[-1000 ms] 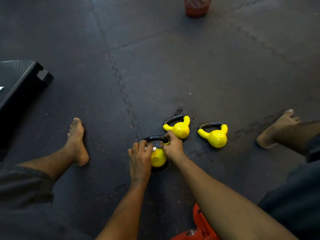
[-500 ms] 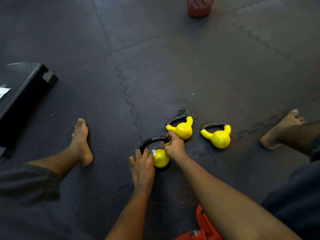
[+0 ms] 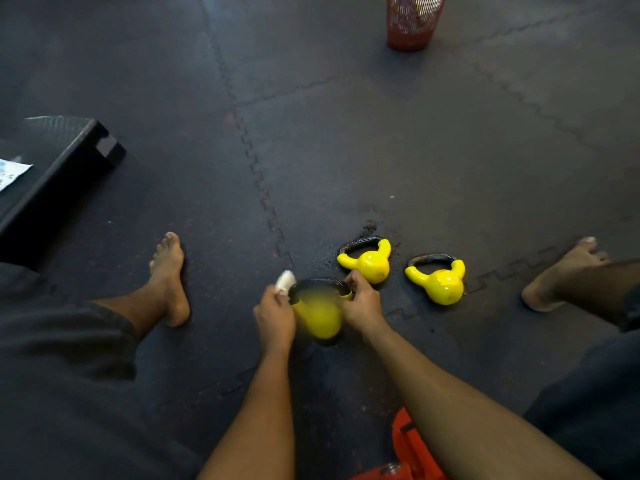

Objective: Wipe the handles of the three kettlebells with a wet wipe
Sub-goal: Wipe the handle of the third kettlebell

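Observation:
Three small yellow kettlebells with black handles lie on the dark floor mat. The nearest kettlebell is between my hands and looks blurred. My right hand grips the right end of its black handle. My left hand pinches a white wet wipe at the handle's left end. A second kettlebell lies just behind my right hand. The third kettlebell lies further right, untouched.
My bare feet rest on the mat, one at the left and one at the right. A black step platform with a white packet stands at the left. A red mesh bin stands far back. An orange object lies near my lap.
My left hand slid off the handle's left side and now lifts the wipe clear at its end. The nearest kettlebell has shifted and blurs. My right hand keeps its grip.

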